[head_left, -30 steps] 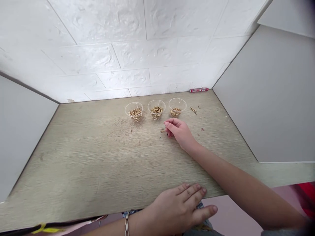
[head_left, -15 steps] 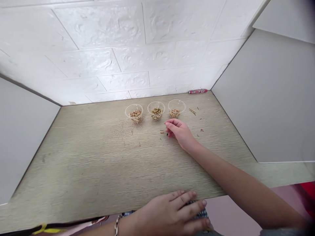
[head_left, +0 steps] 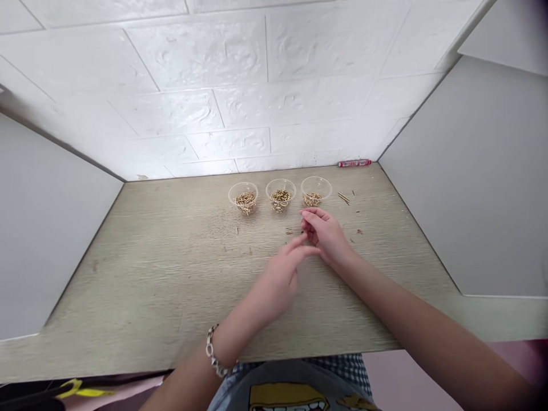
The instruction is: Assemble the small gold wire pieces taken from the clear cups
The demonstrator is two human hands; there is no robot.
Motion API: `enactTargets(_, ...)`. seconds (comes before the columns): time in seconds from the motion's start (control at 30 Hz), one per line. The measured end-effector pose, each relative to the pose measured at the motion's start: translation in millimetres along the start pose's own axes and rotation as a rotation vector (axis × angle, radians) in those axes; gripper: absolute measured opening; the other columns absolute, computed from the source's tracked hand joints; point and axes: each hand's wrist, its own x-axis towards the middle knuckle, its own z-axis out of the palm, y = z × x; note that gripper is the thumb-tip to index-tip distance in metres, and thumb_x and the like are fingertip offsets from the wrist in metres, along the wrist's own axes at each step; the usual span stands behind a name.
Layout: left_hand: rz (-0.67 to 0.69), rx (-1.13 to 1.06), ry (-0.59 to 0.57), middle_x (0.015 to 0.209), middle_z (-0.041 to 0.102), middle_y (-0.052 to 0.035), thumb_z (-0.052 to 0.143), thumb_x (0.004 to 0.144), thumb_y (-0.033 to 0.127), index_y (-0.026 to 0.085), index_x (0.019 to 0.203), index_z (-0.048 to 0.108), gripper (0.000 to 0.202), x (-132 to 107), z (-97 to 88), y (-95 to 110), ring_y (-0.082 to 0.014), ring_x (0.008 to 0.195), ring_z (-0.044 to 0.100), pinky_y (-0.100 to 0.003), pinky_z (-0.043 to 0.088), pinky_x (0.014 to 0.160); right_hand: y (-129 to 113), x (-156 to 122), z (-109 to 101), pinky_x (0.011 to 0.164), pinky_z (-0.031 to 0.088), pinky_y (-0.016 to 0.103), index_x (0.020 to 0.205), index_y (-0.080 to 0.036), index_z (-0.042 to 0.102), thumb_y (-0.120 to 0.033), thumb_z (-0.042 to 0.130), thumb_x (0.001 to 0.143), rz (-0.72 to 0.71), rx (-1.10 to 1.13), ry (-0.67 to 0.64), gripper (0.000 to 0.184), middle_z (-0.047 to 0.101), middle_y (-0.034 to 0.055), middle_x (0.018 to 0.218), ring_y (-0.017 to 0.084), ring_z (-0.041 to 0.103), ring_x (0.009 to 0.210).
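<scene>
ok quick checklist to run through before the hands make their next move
1. Cups upright: ok. Left cup, middle cup and right cup stand in a row, each with gold-coloured pieces inside.
2. Right hand holding a piece: cannot tell. Thumb and forefinger are pinched together, but anything between them is too small to see.
3. Hands apart: cannot tell. The left hand is blurred and reaches right up to the right hand.
4. Tabletop free of loose pieces: not ok. One lies in front of the left cup.
5. Red pen away from the hands: ok, beside the wall.
</scene>
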Motion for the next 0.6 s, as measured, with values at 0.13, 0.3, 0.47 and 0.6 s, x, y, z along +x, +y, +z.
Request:
enactTargets(0.13, -0.089, 0.213, 0.148, 0.140, 0.035, -0.0161, 0.026, 0.085, 0.004, 0.014, 0.109, 0.045, 0.032, 30, 4.5, -6, -0.0223, 0.132, 0.033, -0.042, 0.038, 0.104, 1, 3, -1, 0.044, 0.036, 0.021, 0.076, -0.018, 0.058, -0.031, 0.069, 0.063, -0.028, 0.063, 0.043, 0.021, 0.052, -0.0057, 0.053, 0.006, 0.045, 0.046)
enactTargets(0.3, 0.158, 0.250, 0.033, 0.139, 0.034, -0.0124, 0.029, 0.089, 0.010, 0.016, 0.113, 0.044, 0.030, 36, 11.4, -20, -0.0190, 0.131, 0.033, -0.037, 0.037, 0.106, 0, 6, -1, 0.044, 0.033, 0.020, 0.073, -0.018, 0.057, -0.027, 0.068, 0.061, -0.058, 0.106, 0.094, 0.018, 0.048, -0.0068, 0.050, 0.006, 0.042, 0.046)
enactTargets(0.47, 0.173, 0.267, -0.008, 0.144, 0.025, -0.0098, 0.027, 0.083, 0.001, 0.024, 0.138, 0.022, 0.060, 25, 8.3, -44, -0.0202, 0.135, 0.024, -0.042, 0.031, 0.109, -2, 3, -1, 0.046, 0.035, 0.020, 0.076, -0.018, 0.058, -0.028, 0.068, 0.062, -0.031, 0.091, 0.053, 0.020, 0.049, -0.0065, 0.051, 0.006, 0.043, 0.047)
enactTargets(0.6, 0.089, 0.324, 0.035, 0.145, 0.023, -0.0102, 0.041, 0.085, 0.013, 0.022, 0.138, 0.025, 0.056, 22, -7.6, -46, -0.0229, 0.136, 0.019, -0.044, 0.028, 0.109, -6, 0, -1, 0.045, 0.036, 0.020, 0.078, -0.018, 0.057, -0.031, 0.067, 0.064, 0.020, 0.045, 0.029, 0.022, 0.050, -0.0068, 0.053, 0.006, 0.044, 0.045)
